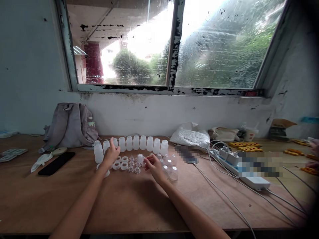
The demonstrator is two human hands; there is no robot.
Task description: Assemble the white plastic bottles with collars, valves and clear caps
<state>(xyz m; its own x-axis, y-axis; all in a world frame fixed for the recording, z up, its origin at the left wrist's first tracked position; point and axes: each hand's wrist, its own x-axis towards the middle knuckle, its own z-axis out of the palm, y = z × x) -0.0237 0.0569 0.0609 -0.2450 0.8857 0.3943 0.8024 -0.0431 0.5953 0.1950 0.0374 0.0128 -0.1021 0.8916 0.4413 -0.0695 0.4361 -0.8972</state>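
A curved row of frosted baby bottles [136,142] stands upright on the wooden table. My left hand [112,155] is at the left part of the row, its fingers stretched up in front of a bottle [115,142]; whether they touch it is not clear. In my right hand [153,165], thumb and fingers pinch a translucent ribbed bottle collar [140,158]. Below it lie clear silicone nipples [131,169]. White screw rings [116,165] lie grouped to their left. Clear domed caps [173,174] sit just right of my right hand.
At the left are a grey backpack [71,126] and a black phone [56,163]. A silver padded bag [190,135] lies behind the caps. Cables run from a white power strip [251,180] on the right. Beyond are yellow parts [245,146] and another person's hand [312,165].
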